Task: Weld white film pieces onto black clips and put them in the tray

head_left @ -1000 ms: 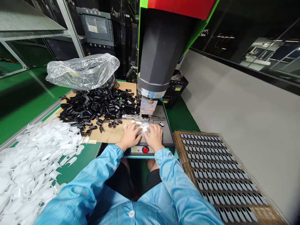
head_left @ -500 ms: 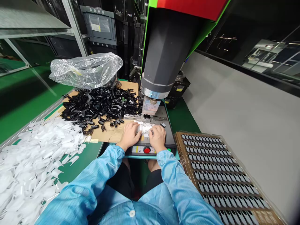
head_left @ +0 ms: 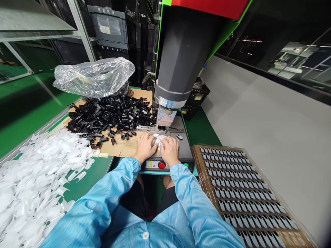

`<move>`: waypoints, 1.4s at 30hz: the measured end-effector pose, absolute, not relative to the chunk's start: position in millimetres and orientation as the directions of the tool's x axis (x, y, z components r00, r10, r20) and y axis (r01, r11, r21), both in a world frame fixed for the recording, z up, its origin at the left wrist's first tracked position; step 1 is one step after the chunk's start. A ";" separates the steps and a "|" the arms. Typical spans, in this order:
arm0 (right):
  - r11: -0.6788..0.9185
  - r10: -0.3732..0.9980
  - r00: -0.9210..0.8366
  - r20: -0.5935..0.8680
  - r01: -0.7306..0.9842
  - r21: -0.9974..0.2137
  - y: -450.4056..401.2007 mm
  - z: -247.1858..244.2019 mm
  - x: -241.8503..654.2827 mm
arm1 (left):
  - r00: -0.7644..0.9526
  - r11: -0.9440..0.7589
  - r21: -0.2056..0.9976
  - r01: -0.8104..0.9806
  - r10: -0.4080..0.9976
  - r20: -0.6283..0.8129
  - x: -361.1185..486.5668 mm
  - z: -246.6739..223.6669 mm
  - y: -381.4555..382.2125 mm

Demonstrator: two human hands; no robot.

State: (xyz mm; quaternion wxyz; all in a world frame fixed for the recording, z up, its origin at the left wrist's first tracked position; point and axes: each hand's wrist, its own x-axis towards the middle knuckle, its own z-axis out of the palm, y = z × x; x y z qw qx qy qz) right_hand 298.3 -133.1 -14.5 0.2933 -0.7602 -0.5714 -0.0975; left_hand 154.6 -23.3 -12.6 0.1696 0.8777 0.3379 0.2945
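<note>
From where I stand, the white pieces (head_left: 158,138) sit on the grey machine base (head_left: 186,151), in a small jumble right between the two hands. The left hand (head_left: 145,148) borders them on the left and the right hand (head_left: 170,150) on the right, both reaching in from the person's side with thumbs turned inward. Neither hand is clearly nearer; each touches the edge of the heap. The pieces point in mixed directions, so I can't give them one long axis.

Both hands are half open, fingers bent and low over the base, thumbs apart from the forefingers. Whether either one has a piece pinched, I can't tell, since the fingertips cover the edges of the heap.

Straight beyond the heap, away from the person, is the metal holder (head_left: 170,130) with small black parts (head_left: 161,128) at its middle, just under the clear block (head_left: 165,117). It is about as near to one hand as to the other. One loose piece (head_left: 179,137) lies apart, beyond and to the right of the right hand, so that hand is the nearer; its long axis seems to slant, the far end leftward. The big white pile (head_left: 43,175) is on the worktop (head_left: 88,186), well off past the left hand.
</note>
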 end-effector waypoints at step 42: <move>-0.156 0.811 0.315 0.493 0.929 -0.337 -137.3 -19.3 299.8 | 0.759 -0.821 0.433 0.373 0.538 0.367 174.0 17.9 25.0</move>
